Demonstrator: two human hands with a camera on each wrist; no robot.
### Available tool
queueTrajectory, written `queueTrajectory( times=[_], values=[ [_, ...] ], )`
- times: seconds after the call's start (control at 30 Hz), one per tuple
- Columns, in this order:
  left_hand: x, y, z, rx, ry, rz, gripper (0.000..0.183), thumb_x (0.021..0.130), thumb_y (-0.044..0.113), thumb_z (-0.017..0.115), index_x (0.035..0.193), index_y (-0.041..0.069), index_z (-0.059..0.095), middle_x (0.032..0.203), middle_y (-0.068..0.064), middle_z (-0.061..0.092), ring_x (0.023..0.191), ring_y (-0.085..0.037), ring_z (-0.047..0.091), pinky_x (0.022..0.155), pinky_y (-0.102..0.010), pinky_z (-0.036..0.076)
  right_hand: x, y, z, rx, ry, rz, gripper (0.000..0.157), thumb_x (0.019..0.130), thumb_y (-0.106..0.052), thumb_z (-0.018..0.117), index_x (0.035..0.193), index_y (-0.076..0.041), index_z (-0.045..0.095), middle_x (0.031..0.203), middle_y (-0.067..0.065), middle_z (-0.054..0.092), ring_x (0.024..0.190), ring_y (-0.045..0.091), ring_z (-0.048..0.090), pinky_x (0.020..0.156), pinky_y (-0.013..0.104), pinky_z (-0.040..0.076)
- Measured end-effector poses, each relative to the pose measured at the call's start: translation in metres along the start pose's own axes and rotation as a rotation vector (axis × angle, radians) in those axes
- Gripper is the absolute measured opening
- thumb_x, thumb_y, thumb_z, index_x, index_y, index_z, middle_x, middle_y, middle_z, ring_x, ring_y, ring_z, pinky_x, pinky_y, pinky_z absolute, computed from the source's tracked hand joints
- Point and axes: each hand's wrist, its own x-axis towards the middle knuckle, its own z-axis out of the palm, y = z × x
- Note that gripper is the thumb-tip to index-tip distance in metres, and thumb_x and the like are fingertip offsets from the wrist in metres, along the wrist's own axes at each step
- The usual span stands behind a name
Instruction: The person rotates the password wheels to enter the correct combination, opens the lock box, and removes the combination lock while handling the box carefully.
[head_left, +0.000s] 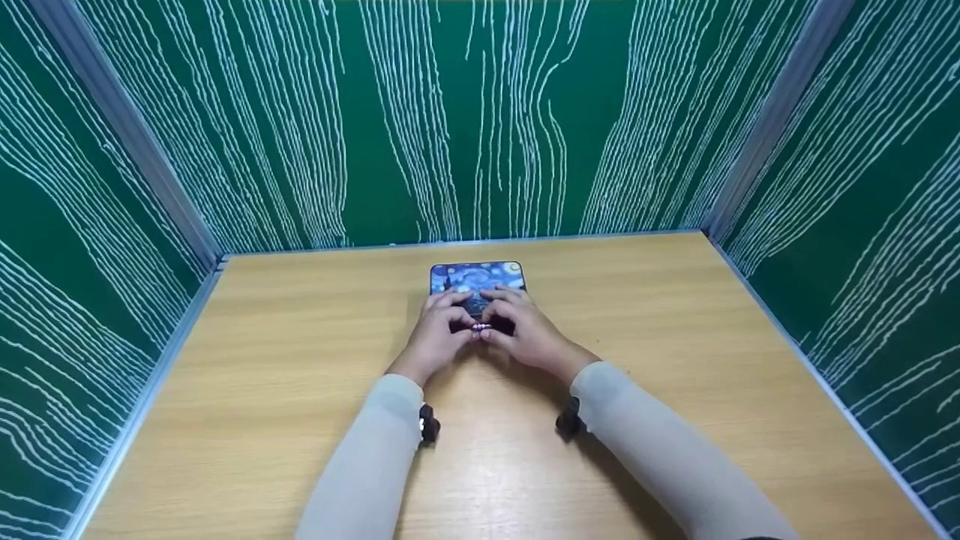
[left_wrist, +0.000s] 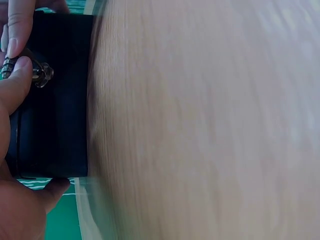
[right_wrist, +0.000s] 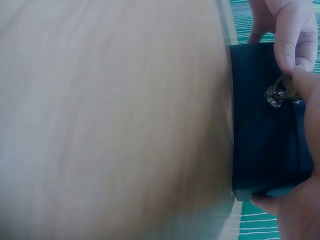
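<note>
A box [head_left: 477, 277] stands on the table, with a blue and yellow swirling painting on its lid and dark sides. At its front a metal clasp [left_wrist: 42, 75] carries a small brass-coloured combination padlock [right_wrist: 290, 91], whose ridged dials show in the left wrist view. My left hand [head_left: 435, 337] pinches one end of the padlock between thumb and forefinger. From the other side my right hand [head_left: 534, 335] pinches it too. Other fingers of both hands rest on the lid and sides of the box. Fingertips partly cover the padlock.
The wooden table [head_left: 300, 337] reaches around the box on all sides. Green panels with white wavy lines [head_left: 390, 135] close it off at the back, left and right, with metal posts [head_left: 772, 120] at the corners. Dark devices [head_left: 429, 424] sit at both wrists.
</note>
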Motion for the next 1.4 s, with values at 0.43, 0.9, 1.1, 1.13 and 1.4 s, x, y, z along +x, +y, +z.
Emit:
queueTrajectory(
  times=[0.43, 0.9, 1.1, 1.13, 1.4],
  values=[
    [-0.0012, 0.0019, -0.0024, -0.015, 0.004, 0.025, 0.006, 0.099, 0.008, 0.087, 0.097, 0.014, 0.084, 0.171, 0.002, 0.060, 0.174, -0.030, 0.031, 0.144, -0.051, 0.026, -0.0007, 0.0010, -0.0006, -0.013, -0.006, -0.035, 0.018, 0.108, -0.029, 0.079, 0.122, -0.018, 0.074, 0.177, 0.006, 0.052, 0.172, 0.045, 0.031, 0.140, 0.073, 0.023],
    [-0.0014, 0.0012, -0.0019, 0.004, -0.007, 0.013, 0.006, 0.099, 0.013, 0.088, 0.099, 0.018, 0.087, 0.172, 0.005, 0.058, 0.175, -0.030, 0.028, 0.145, -0.053, 0.023, -0.0001, 0.0021, 0.0013, -0.024, -0.021, 0.001, 0.019, 0.111, -0.035, 0.074, 0.124, -0.021, 0.073, 0.180, 0.002, 0.049, 0.173, 0.040, 0.029, 0.140, 0.070, 0.023],
    [-0.0003, 0.0021, -0.0012, 0.018, -0.016, -0.016, 0.005, 0.101, 0.015, 0.087, 0.104, 0.019, 0.087, 0.174, 0.008, 0.056, 0.176, -0.027, 0.026, 0.145, -0.051, 0.023, -0.0005, 0.0037, 0.0007, -0.004, -0.013, 0.000, 0.023, 0.109, -0.035, 0.077, 0.125, -0.020, 0.072, 0.179, 0.001, 0.049, 0.173, 0.041, 0.030, 0.140, 0.071, 0.023],
    [-0.0005, 0.0023, -0.0012, 0.018, -0.018, -0.018, 0.004, 0.101, 0.017, 0.087, 0.104, 0.019, 0.087, 0.174, 0.008, 0.055, 0.176, -0.027, 0.026, 0.145, -0.051, 0.023, -0.0006, 0.0037, 0.0006, 0.001, -0.010, -0.003, 0.022, 0.109, -0.034, 0.077, 0.124, -0.020, 0.072, 0.179, 0.001, 0.049, 0.173, 0.041, 0.030, 0.140, 0.071, 0.023],
    [-0.0019, -0.0008, -0.0006, 0.032, 0.005, 0.057, 0.005, 0.099, 0.016, 0.088, 0.103, 0.014, 0.087, 0.170, -0.001, 0.060, 0.173, -0.034, 0.032, 0.143, -0.052, 0.026, -0.0012, 0.0012, 0.0013, 0.013, 0.005, -0.035, 0.017, 0.108, -0.028, 0.078, 0.120, -0.017, 0.073, 0.177, 0.007, 0.053, 0.170, 0.044, 0.034, 0.139, 0.072, 0.025]
  ],
)
